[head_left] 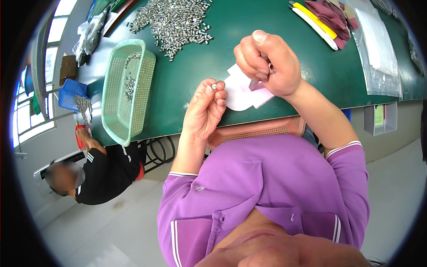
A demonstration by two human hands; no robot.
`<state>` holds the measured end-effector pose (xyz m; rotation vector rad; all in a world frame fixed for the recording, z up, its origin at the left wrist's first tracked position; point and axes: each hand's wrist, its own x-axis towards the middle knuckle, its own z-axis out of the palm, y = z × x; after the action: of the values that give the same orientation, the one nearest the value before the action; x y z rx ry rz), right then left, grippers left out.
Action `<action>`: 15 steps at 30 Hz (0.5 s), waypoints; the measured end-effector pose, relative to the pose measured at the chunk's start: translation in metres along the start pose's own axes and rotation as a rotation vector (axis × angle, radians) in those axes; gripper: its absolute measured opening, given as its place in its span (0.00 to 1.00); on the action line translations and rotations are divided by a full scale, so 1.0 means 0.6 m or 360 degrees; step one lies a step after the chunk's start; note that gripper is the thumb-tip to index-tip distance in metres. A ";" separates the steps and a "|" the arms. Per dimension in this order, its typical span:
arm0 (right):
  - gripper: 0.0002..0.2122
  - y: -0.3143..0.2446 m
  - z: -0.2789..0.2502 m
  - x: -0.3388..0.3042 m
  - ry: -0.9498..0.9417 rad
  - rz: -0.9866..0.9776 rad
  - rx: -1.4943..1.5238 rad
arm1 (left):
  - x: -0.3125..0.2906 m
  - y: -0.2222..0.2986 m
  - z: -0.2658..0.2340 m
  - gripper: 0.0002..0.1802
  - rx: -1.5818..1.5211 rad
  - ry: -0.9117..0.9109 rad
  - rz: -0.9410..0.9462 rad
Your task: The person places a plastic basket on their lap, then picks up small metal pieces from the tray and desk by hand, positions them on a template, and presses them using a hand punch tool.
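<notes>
My left hand [205,107] is raised over the near edge of the green table [187,66]. Its thumb and fingertips pinch a small round metal part [214,86]. To the right, my right hand [275,66] is curled into a fist above some white and pinkish papers [240,94]. Out of the bottom of that fist pokes a narrow greyish piece [253,84]; the fingers cover the rest, so its kind cannot be made out. A gap separates the two hands.
Small metal parts [175,24] lie heaped at the back. A green basket [149,84] holds more on the left. A pinkish basket [262,127] sits below the table edge. Cloths [327,18], a yellow-and-white tool [315,24] and plastic bags [378,49] lie right. A person [106,173] works at left.
</notes>
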<state>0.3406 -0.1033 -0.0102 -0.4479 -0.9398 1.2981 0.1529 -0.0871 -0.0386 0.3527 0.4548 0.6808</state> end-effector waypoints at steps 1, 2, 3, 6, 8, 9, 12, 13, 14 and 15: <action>0.21 0.000 0.001 -0.001 -0.0007 -0.0001 -0.0002 | -0.001 0.002 0.000 0.05 0.0033 0.0024 0.0028; 0.21 0.001 0.002 -0.002 0.0002 0.0005 -0.0011 | -0.004 0.010 0.000 0.05 0.0157 0.0040 0.0133; 0.21 0.001 0.000 -0.002 0.0011 0.0012 -0.0020 | -0.005 0.024 -0.001 0.06 0.0280 0.0058 0.0238; 0.20 0.000 -0.009 -0.002 -0.0026 0.0036 0.0014 | -0.006 0.112 -0.005 0.05 0.1564 0.0353 0.1213; 0.20 -0.002 -0.007 -0.003 -0.0040 0.0040 0.0014 | -0.019 0.194 -0.020 0.05 0.2191 0.0906 0.1569; 0.20 -0.004 -0.004 -0.004 -0.0049 0.0044 0.0006 | -0.026 0.231 -0.037 0.05 0.2445 0.1107 0.1710; 0.20 -0.004 -0.005 -0.003 -0.0078 0.0056 0.0011 | -0.031 0.280 -0.055 0.07 0.3201 0.1418 0.1816; 0.20 -0.003 -0.005 -0.003 -0.0076 0.0050 0.0013 | -0.029 0.282 -0.050 0.08 0.3661 0.1434 0.1921; 0.20 -0.002 -0.005 -0.002 -0.0078 0.0041 0.0022 | -0.023 0.273 -0.047 0.10 0.3548 0.1370 0.1959; 0.20 0.001 -0.006 -0.001 -0.0071 0.0035 0.0023 | -0.008 0.255 -0.037 0.10 0.3544 0.1357 0.1957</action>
<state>0.3429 -0.1029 -0.0129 -0.4211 -0.9645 1.3387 0.0586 0.0243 0.0132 2.6570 1.8050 1.2256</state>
